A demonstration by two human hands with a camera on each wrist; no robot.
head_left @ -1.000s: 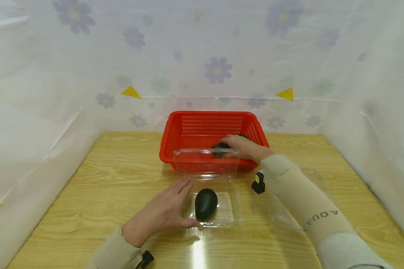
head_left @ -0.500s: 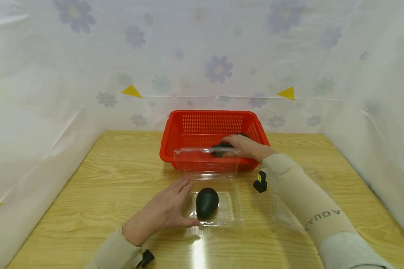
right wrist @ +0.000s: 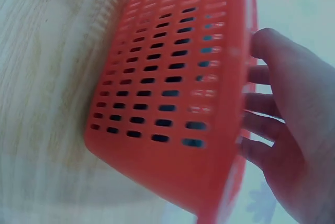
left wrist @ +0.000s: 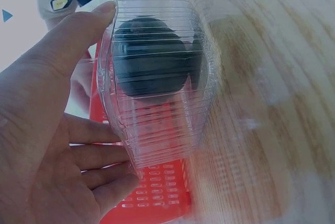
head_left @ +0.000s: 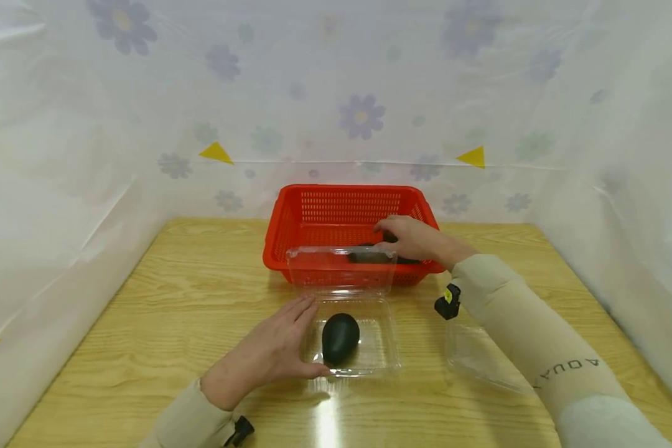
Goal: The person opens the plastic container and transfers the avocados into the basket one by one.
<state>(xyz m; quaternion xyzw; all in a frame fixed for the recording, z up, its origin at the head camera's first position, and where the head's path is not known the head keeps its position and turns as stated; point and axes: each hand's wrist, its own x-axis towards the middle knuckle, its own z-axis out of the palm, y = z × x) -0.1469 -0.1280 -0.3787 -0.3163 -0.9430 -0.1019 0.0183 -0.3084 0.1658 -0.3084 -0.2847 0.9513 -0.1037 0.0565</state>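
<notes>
A dark green avocado (head_left: 340, 339) lies in a clear plastic clamshell box (head_left: 389, 339), whose lid (head_left: 341, 270) stands raised at the back. My left hand (head_left: 274, 345) rests along the box's left side, thumb at the front corner and fingers (left wrist: 99, 156) loosely extended against the wall. My right hand (head_left: 417, 239) reaches over the front rim into the red basket (head_left: 277, 242), fingers bent down around a dark avocado (head_left: 390, 236). The hand and basket wall hide its grip. Another dark avocado (head_left: 366, 254) lies by the front wall, partly seen through the lid.
A second clear plastic container (head_left: 476, 354) lies on the wooden table (head_left: 201, 298) at the right, partly under my right forearm. White flower-printed sheeting (head_left: 364, 93) encloses the table at the back and sides.
My right hand has shifted right and slightly back inside the basket, away from the avocado by the front wall, which now shows more. My left hand and the box stay put.
</notes>
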